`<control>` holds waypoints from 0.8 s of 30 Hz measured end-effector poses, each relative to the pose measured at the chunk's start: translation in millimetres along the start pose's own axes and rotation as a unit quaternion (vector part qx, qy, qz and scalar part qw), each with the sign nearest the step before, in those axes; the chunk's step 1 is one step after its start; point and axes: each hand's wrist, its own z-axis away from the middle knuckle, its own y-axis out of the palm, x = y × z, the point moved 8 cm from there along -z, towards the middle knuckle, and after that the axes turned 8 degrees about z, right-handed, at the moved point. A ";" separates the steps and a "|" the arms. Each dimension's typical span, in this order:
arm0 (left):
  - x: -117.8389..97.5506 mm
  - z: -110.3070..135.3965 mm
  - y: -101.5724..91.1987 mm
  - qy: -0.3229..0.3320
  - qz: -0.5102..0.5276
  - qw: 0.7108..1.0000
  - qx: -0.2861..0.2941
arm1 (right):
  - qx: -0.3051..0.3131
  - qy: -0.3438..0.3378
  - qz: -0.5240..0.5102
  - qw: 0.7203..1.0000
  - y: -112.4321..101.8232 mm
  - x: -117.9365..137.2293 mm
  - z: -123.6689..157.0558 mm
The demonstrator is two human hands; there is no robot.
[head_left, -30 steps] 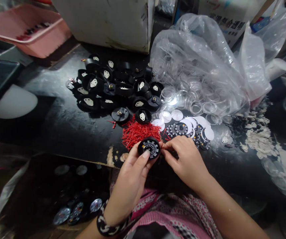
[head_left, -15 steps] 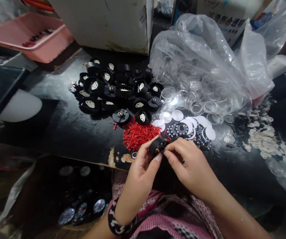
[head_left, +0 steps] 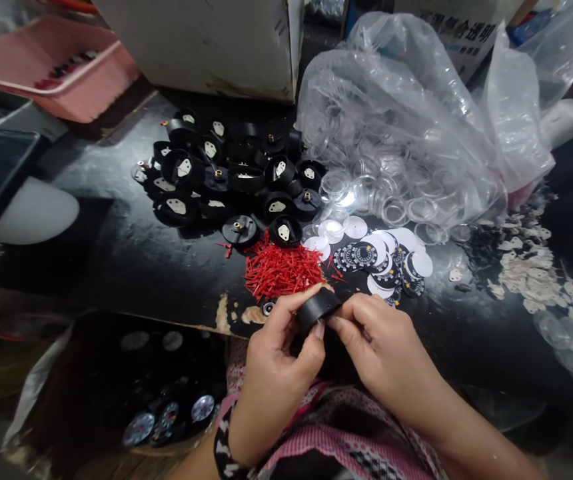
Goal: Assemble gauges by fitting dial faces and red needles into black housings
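Note:
My left hand (head_left: 274,363) grips a round black plastic housing (head_left: 316,309) at the table's near edge, tilted so that its side wall faces me and its dial is hidden. My right hand (head_left: 379,347) pinches at the housing's right side, fingers closed together; what it holds, if anything, is hidden. Just beyond my hands lies a pile of small red pointers (head_left: 281,270). To its right are printed round dial faces (head_left: 381,260), black and white.
A heap of black housings (head_left: 226,183) sits at the middle of the black table (head_left: 131,260). A clear bag of transparent lenses (head_left: 396,140) fills the right. White scraps (head_left: 526,273) lie far right. A pink tray (head_left: 51,67) and cardboard box (head_left: 206,40) stand behind. Finished gauges (head_left: 166,417) lie below.
The housing has been turned from dial-up to on edge, so its face no longer shows. Both hands have drawn slightly down towards me.

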 end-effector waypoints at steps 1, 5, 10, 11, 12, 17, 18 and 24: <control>-1.1 0.9 0.0 0.002 -0.001 1.000 0.002 | -0.007 0.000 -0.002 1.000 -0.5 1.0 0.7; -0.7 0.4 0.4 -0.012 0.006 1.000 0.008 | -0.012 0.009 -0.009 1.000 -1.6 0.4 -0.7; 25.8 -5.9 9.3 -0.145 0.171 0.973 0.060 | -0.004 -0.004 0.024 1.000 -4.7 -4.4 -7.7; 31.0 -6.0 10.8 -0.169 0.205 0.962 0.070 | -0.016 -0.028 0.041 0.999 -7.0 -2.1 -9.0; 34.6 -6.1 11.0 -0.182 0.225 0.954 0.075 | -0.029 -0.057 0.063 0.996 -8.7 0.9 -10.0; 40.0 -3.8 5.8 -0.170 0.206 0.962 0.057 | -0.034 -0.151 0.203 0.967 0.5 11.7 -16.0; 41.1 -2.6 5.9 -0.176 0.209 0.961 0.042 | -0.038 -0.156 0.215 0.963 2.1 13.5 -17.4; 40.1 -1.2 10.9 -0.181 0.215 0.960 0.000 | -0.044 -0.037 0.135 0.989 -5.5 6.5 -24.1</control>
